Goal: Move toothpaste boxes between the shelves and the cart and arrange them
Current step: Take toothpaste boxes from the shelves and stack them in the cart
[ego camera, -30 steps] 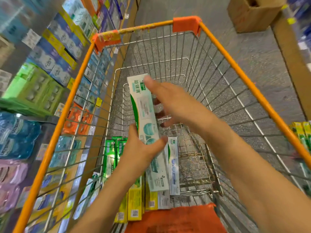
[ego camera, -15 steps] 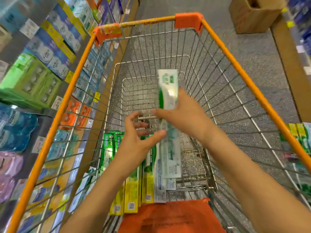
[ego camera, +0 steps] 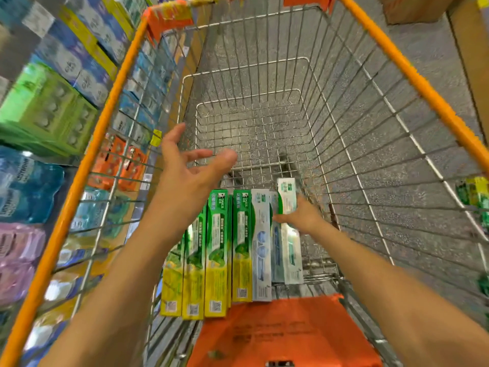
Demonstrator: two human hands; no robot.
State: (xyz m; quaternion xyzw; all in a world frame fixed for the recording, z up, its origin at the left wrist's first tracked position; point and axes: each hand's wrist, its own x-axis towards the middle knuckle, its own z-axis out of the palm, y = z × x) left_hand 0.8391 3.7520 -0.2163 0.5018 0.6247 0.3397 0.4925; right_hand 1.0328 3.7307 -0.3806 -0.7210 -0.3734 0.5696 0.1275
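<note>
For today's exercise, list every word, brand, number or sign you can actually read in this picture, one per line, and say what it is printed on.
None can be read with certainty.
Green-and-yellow toothpaste boxes in the cart: print and square codes too blurred.
White-and-blue boxes: print too small.
White-and-green box held by the right hand: characters blurred.
Shelf packages: blurred.

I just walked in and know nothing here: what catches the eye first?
A row of toothpaste boxes lies side by side at the near end of the orange-rimmed cart. The right hand holds the white box at the row's right end; the left hand hovers open above.
</note>
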